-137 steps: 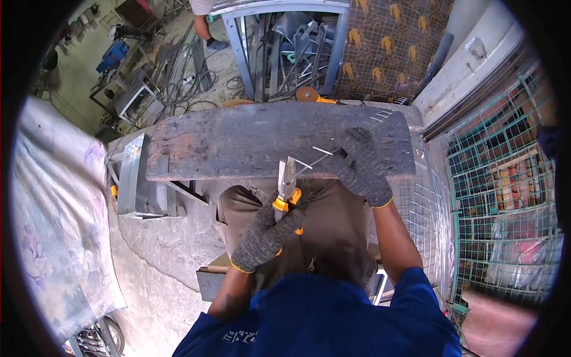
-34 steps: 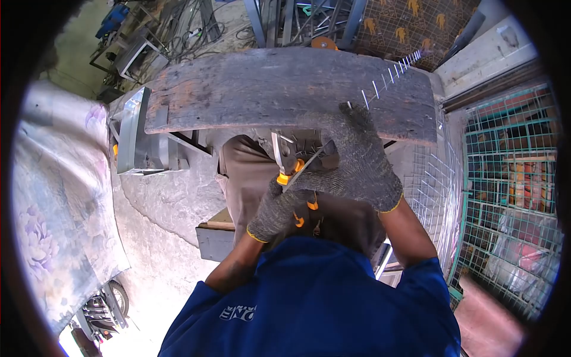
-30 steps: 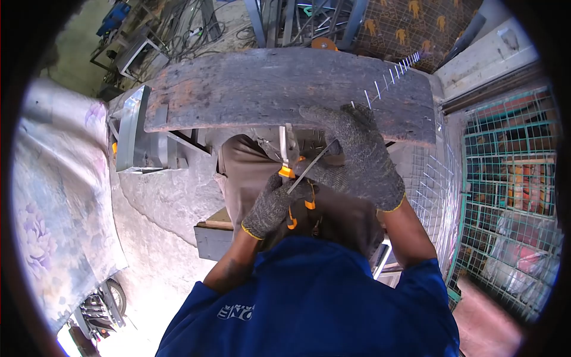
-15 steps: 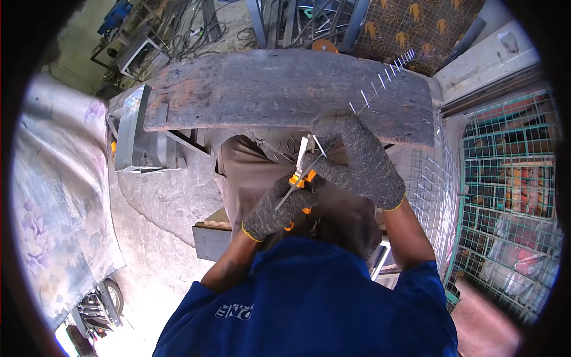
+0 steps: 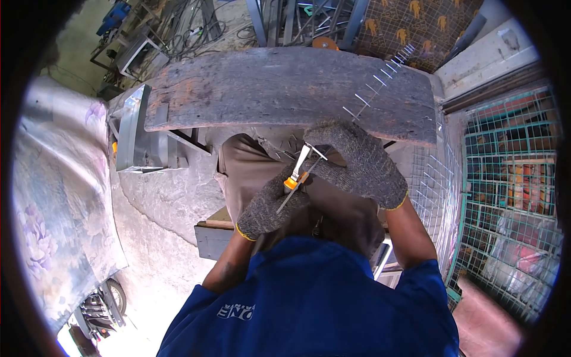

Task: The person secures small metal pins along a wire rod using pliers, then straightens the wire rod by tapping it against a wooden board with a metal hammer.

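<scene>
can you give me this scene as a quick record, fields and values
left hand: gloved, around orange-handled pliers
right hand: gloved, gripping the thin metal rod
left hand point: left hand
right hand point: right hand
tool: pliers, jaws up by a short crosspiece
workpiece: metal rod with short crosspieces, angled past the right hand over the bench
surface: dark, worn wooden bench
far edge: round orange-brown disc
person's left: floral cloth
person's right: green wire mesh
</scene>
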`<action>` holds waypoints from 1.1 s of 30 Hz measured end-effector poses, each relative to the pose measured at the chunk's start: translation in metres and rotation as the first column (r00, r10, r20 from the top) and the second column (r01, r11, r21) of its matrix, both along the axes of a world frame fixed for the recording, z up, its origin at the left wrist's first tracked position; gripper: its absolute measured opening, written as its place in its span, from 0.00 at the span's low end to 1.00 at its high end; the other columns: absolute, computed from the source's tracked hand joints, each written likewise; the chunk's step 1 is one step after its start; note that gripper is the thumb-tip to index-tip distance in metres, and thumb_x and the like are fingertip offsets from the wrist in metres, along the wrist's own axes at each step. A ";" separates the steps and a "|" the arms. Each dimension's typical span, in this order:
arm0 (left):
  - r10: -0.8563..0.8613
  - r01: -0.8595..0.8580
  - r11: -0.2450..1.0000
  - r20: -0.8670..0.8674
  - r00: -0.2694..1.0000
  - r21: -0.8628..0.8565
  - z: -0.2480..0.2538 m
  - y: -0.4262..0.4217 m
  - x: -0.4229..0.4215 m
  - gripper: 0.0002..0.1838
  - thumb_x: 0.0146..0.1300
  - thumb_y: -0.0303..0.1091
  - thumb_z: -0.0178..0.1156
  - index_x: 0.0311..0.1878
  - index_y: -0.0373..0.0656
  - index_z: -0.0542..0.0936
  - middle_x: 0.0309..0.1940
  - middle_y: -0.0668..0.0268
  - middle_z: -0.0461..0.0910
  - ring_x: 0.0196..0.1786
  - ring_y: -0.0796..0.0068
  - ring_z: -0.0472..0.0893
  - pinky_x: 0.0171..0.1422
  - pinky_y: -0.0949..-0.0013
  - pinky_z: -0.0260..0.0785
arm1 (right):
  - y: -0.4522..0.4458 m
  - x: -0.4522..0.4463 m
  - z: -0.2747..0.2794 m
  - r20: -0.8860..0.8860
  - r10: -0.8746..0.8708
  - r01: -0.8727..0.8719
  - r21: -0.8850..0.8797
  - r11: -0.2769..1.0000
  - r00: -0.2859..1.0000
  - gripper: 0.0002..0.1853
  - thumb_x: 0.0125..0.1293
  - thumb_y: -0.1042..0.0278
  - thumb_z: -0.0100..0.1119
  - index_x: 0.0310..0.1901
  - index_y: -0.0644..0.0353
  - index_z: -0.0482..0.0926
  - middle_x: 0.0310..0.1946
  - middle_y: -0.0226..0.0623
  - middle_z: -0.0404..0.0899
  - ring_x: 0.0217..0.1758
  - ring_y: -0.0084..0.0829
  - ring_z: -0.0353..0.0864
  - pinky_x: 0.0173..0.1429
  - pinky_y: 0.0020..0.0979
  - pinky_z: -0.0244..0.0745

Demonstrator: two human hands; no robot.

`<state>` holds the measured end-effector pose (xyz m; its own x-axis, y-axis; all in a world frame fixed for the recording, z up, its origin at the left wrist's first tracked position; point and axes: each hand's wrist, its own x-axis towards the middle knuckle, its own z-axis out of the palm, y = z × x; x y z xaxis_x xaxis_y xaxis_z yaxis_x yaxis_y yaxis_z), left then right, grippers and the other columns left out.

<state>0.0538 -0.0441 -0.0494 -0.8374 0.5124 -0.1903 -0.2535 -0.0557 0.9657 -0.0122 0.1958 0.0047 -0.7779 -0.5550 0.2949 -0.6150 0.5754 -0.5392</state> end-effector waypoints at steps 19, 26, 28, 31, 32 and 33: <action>-0.007 -0.021 0.989 0.185 0.983 0.149 -0.014 0.004 0.003 0.27 0.66 0.26 0.60 0.68 0.37 0.66 0.61 0.57 0.75 0.62 0.68 0.76 0.66 0.67 0.70 | 0.010 -0.003 0.001 0.447 0.247 -0.142 -0.254 0.957 0.860 0.29 0.78 0.53 0.33 0.71 0.65 0.57 0.69 0.51 0.61 0.72 0.45 0.64 0.73 0.41 0.65; 0.013 -0.027 0.994 0.123 0.992 0.109 -0.017 0.003 0.005 0.26 0.65 0.27 0.62 0.65 0.36 0.69 0.58 0.58 0.78 0.62 0.68 0.76 0.67 0.65 0.69 | 0.014 -0.005 -0.008 0.351 0.289 -0.218 -0.228 0.949 0.891 0.29 0.77 0.53 0.35 0.71 0.65 0.57 0.69 0.51 0.62 0.72 0.45 0.64 0.74 0.42 0.64; 0.008 -0.009 1.000 0.074 0.997 0.015 -0.019 0.002 0.005 0.26 0.65 0.27 0.62 0.65 0.37 0.69 0.58 0.58 0.78 0.62 0.68 0.76 0.66 0.65 0.69 | 0.010 -0.004 -0.005 0.224 0.200 -0.168 -0.153 0.974 0.954 0.25 0.69 0.58 0.48 0.65 0.59 0.66 0.64 0.45 0.68 0.68 0.43 0.68 0.70 0.41 0.67; -0.006 0.009 0.998 0.051 0.999 -0.063 -0.016 0.003 0.004 0.26 0.65 0.27 0.62 0.65 0.37 0.69 0.58 0.58 0.78 0.61 0.68 0.76 0.66 0.66 0.69 | 0.005 -0.002 -0.002 0.014 0.072 -0.071 -0.054 0.996 0.997 0.23 0.58 0.66 0.67 0.57 0.49 0.79 0.58 0.36 0.77 0.61 0.41 0.75 0.64 0.40 0.72; -0.011 0.015 0.999 0.077 0.997 -0.046 -0.015 0.003 0.003 0.26 0.65 0.27 0.62 0.66 0.37 0.69 0.58 0.58 0.78 0.61 0.69 0.77 0.66 0.66 0.69 | 0.004 -0.002 -0.002 0.014 0.072 -0.071 -0.054 0.996 0.997 0.23 0.58 0.66 0.67 0.57 0.49 0.79 0.58 0.36 0.77 0.61 0.41 0.75 0.64 0.40 0.72; -0.011 0.015 0.999 0.077 0.997 -0.047 -0.015 0.003 0.004 0.26 0.65 0.27 0.62 0.66 0.37 0.69 0.58 0.58 0.78 0.61 0.69 0.77 0.66 0.66 0.69 | 0.004 -0.002 -0.002 0.037 0.080 -0.076 -0.095 0.993 0.996 0.23 0.58 0.66 0.67 0.57 0.49 0.79 0.58 0.36 0.77 0.61 0.41 0.75 0.64 0.40 0.72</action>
<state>0.0577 -0.0407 -0.0643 -0.8126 0.5121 -0.2781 -0.3275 -0.0066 0.9448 -0.0146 0.1996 0.0023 -0.7458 -0.5858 0.3172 -0.6322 0.4724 -0.6141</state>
